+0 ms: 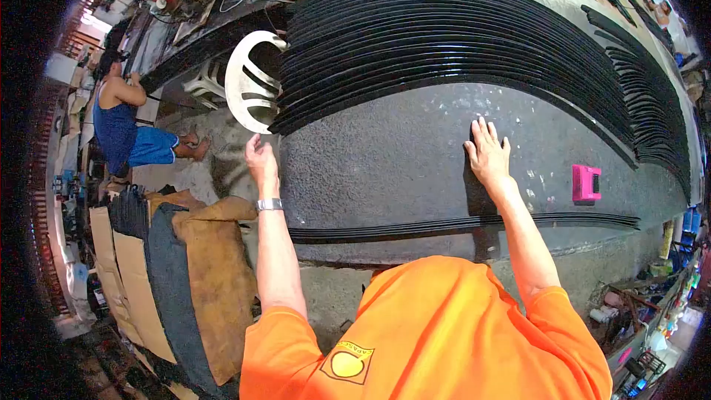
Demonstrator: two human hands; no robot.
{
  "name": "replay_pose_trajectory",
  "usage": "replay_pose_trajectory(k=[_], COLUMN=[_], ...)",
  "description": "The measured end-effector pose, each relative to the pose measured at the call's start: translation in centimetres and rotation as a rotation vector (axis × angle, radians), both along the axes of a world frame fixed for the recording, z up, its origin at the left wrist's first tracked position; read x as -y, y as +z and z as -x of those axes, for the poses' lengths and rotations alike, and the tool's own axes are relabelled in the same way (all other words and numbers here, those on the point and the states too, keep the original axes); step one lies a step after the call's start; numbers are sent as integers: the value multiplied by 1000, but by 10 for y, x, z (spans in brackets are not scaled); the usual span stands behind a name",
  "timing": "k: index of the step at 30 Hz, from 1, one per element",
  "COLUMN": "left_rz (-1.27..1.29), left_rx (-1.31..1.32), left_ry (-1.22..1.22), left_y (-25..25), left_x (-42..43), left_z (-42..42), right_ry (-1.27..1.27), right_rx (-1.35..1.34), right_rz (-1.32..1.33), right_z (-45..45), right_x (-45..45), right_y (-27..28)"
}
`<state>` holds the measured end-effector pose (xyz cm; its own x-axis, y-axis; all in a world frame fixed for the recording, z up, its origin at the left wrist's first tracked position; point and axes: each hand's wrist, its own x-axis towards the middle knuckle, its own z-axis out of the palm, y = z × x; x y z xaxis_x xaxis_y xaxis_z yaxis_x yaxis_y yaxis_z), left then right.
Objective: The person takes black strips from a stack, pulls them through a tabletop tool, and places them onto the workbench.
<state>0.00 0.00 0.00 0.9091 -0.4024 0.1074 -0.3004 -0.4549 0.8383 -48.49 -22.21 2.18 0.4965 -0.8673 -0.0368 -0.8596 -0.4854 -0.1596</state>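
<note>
My right hand (489, 154) is open, fingers spread, over the dark worktable (385, 155); whether the palm touches the surface I cannot tell. Beyond its fingertips lie many long thin black strips (444, 37), side by side in a curved row. My left hand (261, 165), with a metal watch on the wrist, is at the table's left edge, just short of the strip ends and below the white plastic chair (238, 85). Its fingers are loosely bent and slightly apart, with nothing visible in them. Several more black strips (415, 228) run along the near edge.
A bright pink object (586, 183) with a black part sits on the table's right side. More black strips (652, 104) lie at the far right. Brown and black sheets (211, 281) are stacked at left. Another person (118, 118) in blue stands by a bench at upper left.
</note>
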Motion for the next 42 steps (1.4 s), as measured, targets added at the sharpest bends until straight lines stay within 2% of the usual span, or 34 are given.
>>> replay_pose_trajectory(k=[2, 3, 5, 7, 8, 11, 15, 16, 20, 23, 27, 32, 35, 42], left_rz=[-47, -9, -150, -261, -231, -239, -436, -416, -431, -406, -377, -464, -530, -471], left_rx=[171, 106, 132, 55, -163, -277, -244, -315, -302, -157, -206, -64, -225, -127], left_ry=[-59, -181, -292, -355, -343, -388, -622, -662, -696, -688, -667, -711, -720, -713], left_y=[22, -17, 15, 36, 32, 46, 68, 60, 58, 67, 52, 57, 64, 56], left_x=[14, 2, 15, 26, 31, 42, 49, 52, 61, 62, 65, 44, 31, 24], left_z=[-19, -9, -27, -43, -53, -49, -49, -60, -65, -59, -72, -83, -82, -71], right_ry=[13, 16, 24, 20, 17, 12, 4, 2, -4, -6, -10, -15, -22, -18], right_rx=[44, -27, -5, -3, -6, -8, -12, -16, -46, -54, -63, -75, -78, -90], right_rz=[14, 13, 24, 16, 10, 5, 0, -4, -17, -15, -17, -28, -30, -42], right_z=[-9, 29, 23, 14, 14, 15, 13, 13, 10, 9, 10, 9, 9, 8], right_x=[2, -10, -10, -10, -11, -10, -9, -9, -11, -10, -10, -8, -9, -9], right_y=[-8, 7, 2, 1, 1, 2, 0, 1, 7, 6, 3, 2, 2, 5])
